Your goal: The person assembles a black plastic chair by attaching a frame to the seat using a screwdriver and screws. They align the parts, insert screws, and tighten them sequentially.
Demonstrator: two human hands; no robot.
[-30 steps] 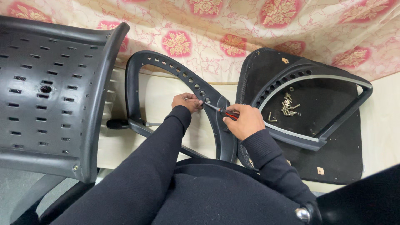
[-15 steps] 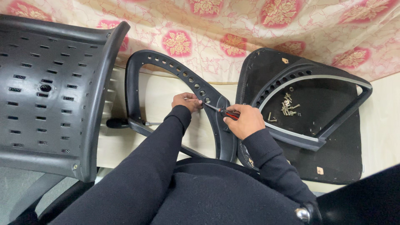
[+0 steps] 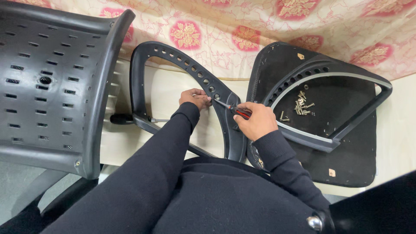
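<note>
The black plastic armrest (image 3: 186, 65) is a curved loop standing on the pale desk (image 3: 403, 125), between the perforated chair back (image 3: 47, 86) on the left and the upturned seat base (image 3: 346, 143) on the right; its upper arc carries a row of round holes running from the top down toward the hands, and its lower end narrows to a dark blade near the person's lap; the surface is matte, with a raised rim along the inner edge.

The left hand (image 3: 196, 98) rests against the holed arc, fingers curled and pinched at one hole; whether something small sits between them cannot be told; the right hand (image 3: 256, 119) is closed round a screwdriver (image 3: 232, 108) with a red and black handle, its thin shaft pointing up-left to the same spot by the left fingertips.

A second armrest (image 3: 329, 82), grey-edged, lies on the seat base; a small heap of screws (image 3: 301, 104) sits inside its loop; a second, black-handled tool (image 3: 123, 118) lies on the desk behind the first armrest's lower bar; a floral cloth (image 3: 260, 26) hangs behind.
</note>
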